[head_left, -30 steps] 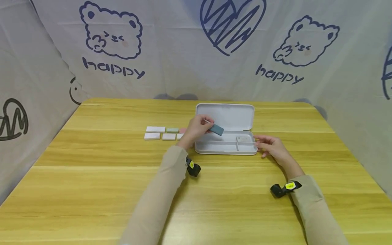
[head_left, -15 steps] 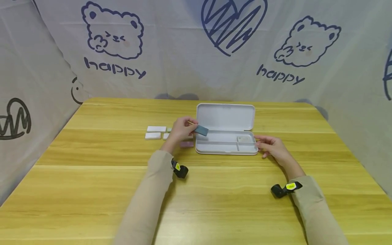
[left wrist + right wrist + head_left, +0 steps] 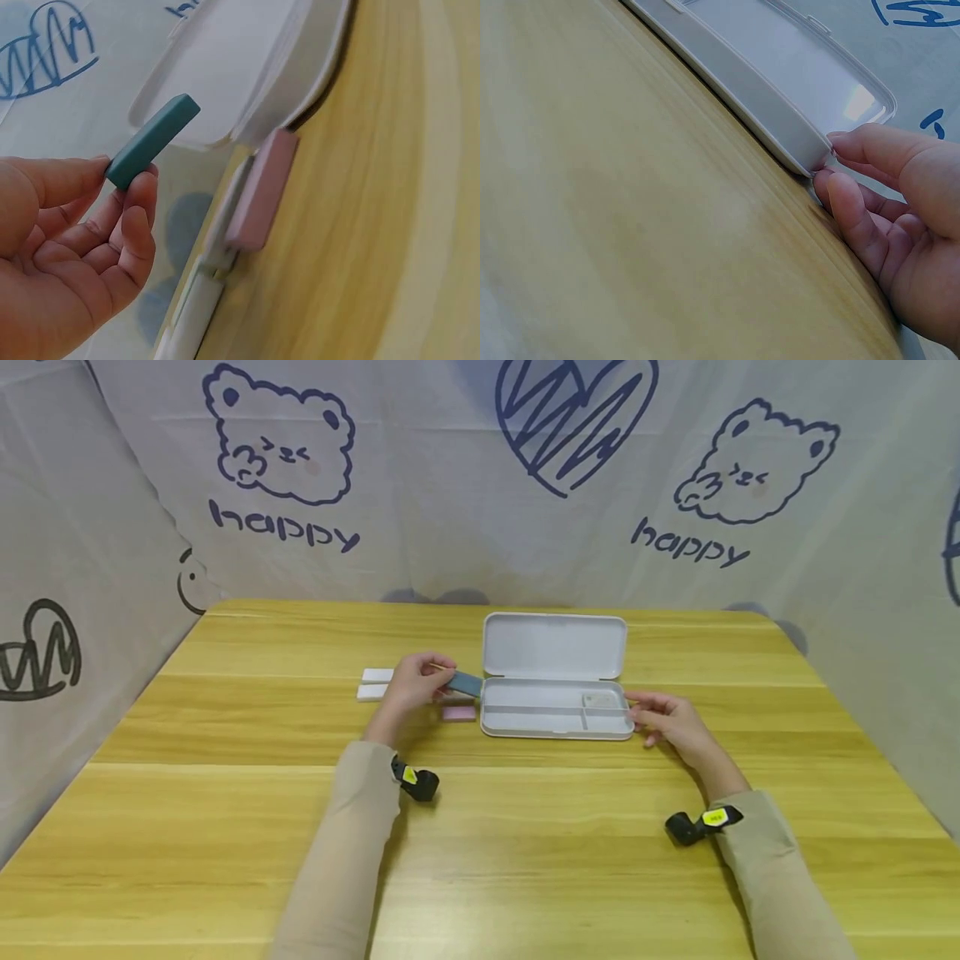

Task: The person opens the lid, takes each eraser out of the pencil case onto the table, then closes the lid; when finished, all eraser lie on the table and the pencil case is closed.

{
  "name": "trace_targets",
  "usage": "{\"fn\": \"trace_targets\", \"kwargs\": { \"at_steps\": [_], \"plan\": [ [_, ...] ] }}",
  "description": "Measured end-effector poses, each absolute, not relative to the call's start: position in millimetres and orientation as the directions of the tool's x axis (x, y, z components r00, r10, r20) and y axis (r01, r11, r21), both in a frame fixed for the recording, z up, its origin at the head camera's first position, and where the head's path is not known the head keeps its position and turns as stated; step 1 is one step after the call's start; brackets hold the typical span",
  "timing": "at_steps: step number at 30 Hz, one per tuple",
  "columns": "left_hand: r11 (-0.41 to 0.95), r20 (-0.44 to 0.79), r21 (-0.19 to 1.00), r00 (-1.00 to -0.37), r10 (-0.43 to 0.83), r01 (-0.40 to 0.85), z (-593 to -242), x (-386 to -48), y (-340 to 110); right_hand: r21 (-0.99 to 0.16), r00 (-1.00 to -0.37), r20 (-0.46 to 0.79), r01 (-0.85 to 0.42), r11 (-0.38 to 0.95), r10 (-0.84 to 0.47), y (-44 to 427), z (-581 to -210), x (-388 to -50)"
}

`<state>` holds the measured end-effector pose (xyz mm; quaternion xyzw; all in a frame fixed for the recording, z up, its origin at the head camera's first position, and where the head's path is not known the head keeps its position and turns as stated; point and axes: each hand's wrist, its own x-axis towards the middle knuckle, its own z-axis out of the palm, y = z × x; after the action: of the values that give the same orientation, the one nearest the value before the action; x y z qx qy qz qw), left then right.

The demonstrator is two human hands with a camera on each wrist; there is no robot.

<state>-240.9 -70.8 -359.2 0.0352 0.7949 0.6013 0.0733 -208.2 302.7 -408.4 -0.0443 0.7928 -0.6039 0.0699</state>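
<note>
In the head view, my left hand (image 3: 411,689) pinches a blue-green eraser (image 3: 465,683) between thumb and fingers, just left of a white pencil case (image 3: 555,646). The left wrist view shows the eraser (image 3: 154,142) held by one end, tilted and in the air. The case lies with its lid raised and its divided tray facing up. At the tray's right end, my right hand (image 3: 675,727) holds the corner; the right wrist view has the thumb on the rim and curled fingers below. A pale eraser (image 3: 598,701) sits in the back right of the tray.
A pink-purple eraser (image 3: 459,713) lies left of the case. Two white erasers (image 3: 372,692) show farther left; others behind the left hand are partly hidden. The wooden table (image 3: 555,843) ends at the back against a printed cloth (image 3: 427,485).
My left hand has moved left with the blue-green eraser, from above the pencil case to beside it, uncovering the pink-purple eraser. My right hand stays at the case's right end.
</note>
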Motion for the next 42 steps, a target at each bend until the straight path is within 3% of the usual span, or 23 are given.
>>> {"fn": "trace_targets", "kwargs": {
  "at_steps": [9, 15, 27, 42],
  "plan": [
    [0.306, -0.078, 0.952, -0.958, 0.276, 0.011, -359.1, -241.8, -100.3, -0.961, -0.988, -0.048, 0.007, 0.275, -0.144, 302.5, -408.7, -207.4],
    [0.282, -0.127, 0.959, -0.943, 0.309, -0.037, -360.9, -241.6, -119.5, -0.961, -0.988, -0.048, 0.006, 0.276, -0.145, 301.6, -409.7, -208.5],
    [0.266, -0.162, 0.961, -0.926, 0.342, -0.071, -361.3, -237.3, -139.4, -0.968, -0.988, -0.047, 0.008, 0.25, -0.148, 301.6, -407.6, -207.2],
    [0.262, -0.285, 0.944, -0.898, 0.335, -0.202, -372.9, -239.2, -139.4, -0.962, -0.989, -0.046, 0.005, 0.271, -0.142, 301.6, -409.1, -207.7]
  ]
}}
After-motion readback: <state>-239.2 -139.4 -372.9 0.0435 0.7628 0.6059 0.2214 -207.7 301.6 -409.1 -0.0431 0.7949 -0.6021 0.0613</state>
